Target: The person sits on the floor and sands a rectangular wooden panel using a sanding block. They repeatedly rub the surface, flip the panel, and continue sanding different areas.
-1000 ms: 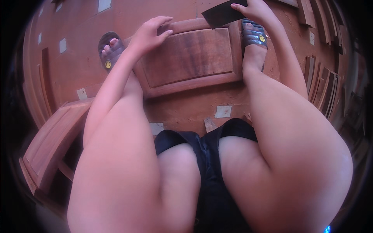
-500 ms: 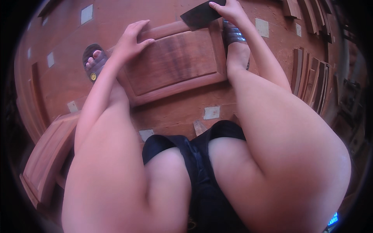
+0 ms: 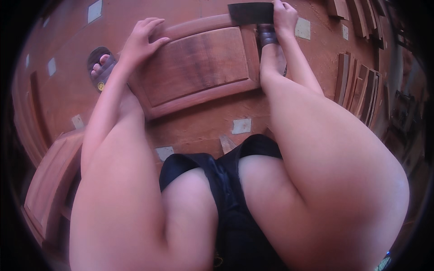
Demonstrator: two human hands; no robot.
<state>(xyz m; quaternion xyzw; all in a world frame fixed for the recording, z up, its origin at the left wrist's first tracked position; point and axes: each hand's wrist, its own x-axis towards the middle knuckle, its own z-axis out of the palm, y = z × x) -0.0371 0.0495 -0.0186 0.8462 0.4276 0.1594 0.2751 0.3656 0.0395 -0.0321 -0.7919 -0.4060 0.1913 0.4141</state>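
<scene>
Panel [image 3: 199, 63], framed wood: upper centre of the frame, on the reddish floor [image 3: 194, 128], between left sandal [image 3: 106, 72] and right sandal [image 3: 266, 36]. Left grip [image 3: 141, 45]: released, fingers spread over the panel's upper-left corner; pressing or merely resting, cannot tell. Right grip [image 3: 285, 19], upper right of centre: pinching the right end of a dark sheet [image 3: 251, 13], which overlaps the panel's upper-right corner. Sheet-to-wood contact uncertain.

Handling, judged: brace the left palm firmly so the panel cannot skid; support the sheet nearer its middle, since an end pinch probably lets it flex; keep it flat along the rail, pressure even, strokes following the grain.
</scene>
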